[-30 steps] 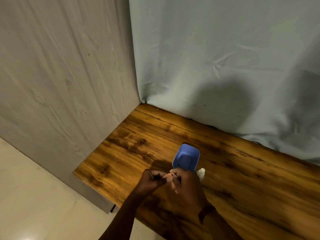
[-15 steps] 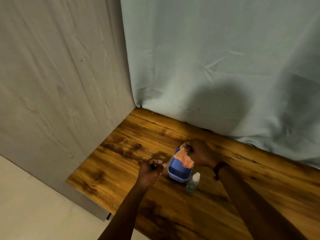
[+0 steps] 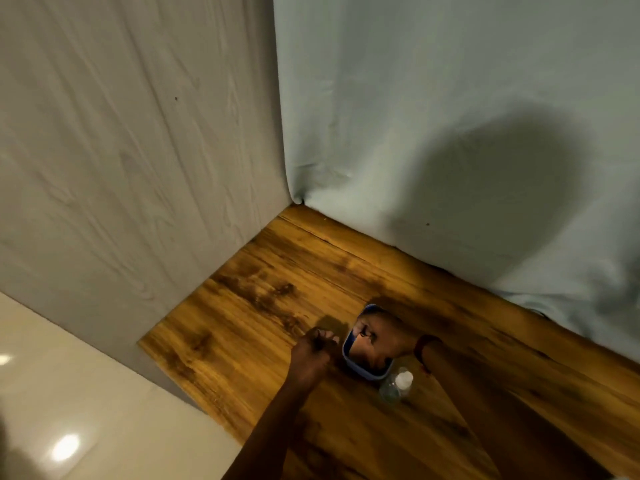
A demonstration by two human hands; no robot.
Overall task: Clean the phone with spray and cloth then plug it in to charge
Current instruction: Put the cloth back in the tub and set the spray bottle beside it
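Observation:
A small blue container (image 3: 367, 372) stands on the wooden table (image 3: 263, 306). My right hand (image 3: 379, 341) reaches down into it with fingers curled. The orange cloth is hidden under that hand. My left hand (image 3: 313, 351) is curled into a loose fist just left of the container, close to its rim, with nothing visible in it. A small clear spray bottle (image 3: 398, 382) with a white cap stands right in front of the container. No phone or charger is in view.
A grey wood-grain panel (image 3: 138, 168) closes off the table's left side. A pale blue sheet (image 3: 450, 133) hangs along the back. The table's front-left edge drops to a glossy pale floor (image 3: 69, 410).
My right hand, which held the orange cloth above the container, has gone down into it, and the cloth is out of sight. My left hand stayed beside the container.

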